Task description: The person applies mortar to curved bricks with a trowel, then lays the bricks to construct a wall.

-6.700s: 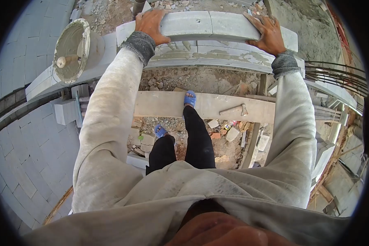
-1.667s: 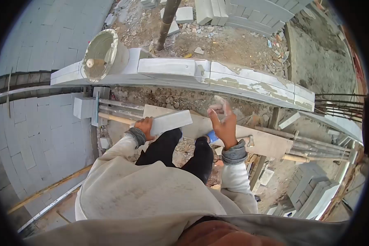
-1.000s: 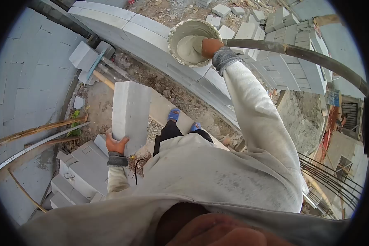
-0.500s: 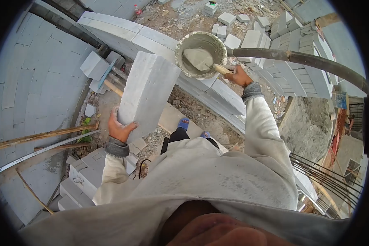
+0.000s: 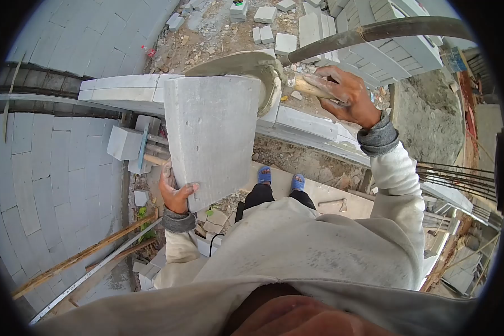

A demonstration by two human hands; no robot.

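My left hand (image 5: 176, 190) is closed around the lower left edge of a large pale concrete block (image 5: 213, 140), tilted up in front of me. In my right hand (image 5: 350, 98) is the wooden handle of a trowel (image 5: 308, 85). Its broad grey blade reaches left, just beyond the top end of the block; whether it touches cannot be seen. Behind the block and blade, a mortar bucket (image 5: 272, 92) shows only part of its smeared rim and side, on or near the low block wall (image 5: 305, 124).
A dark hose (image 5: 386, 31) arches across the upper right. Several loose blocks (image 5: 265, 15) lie on the rubble beyond the wall. At the left stand a tall block wall (image 5: 33, 179) and leaning wooden poles (image 5: 89, 255). A hammer (image 5: 335, 203) lies on the board near my feet.
My right hand has lifted the trowel out of the bucket and brought its blade over toward the block's top end. The block is turned more face-on, and the view has shifted.
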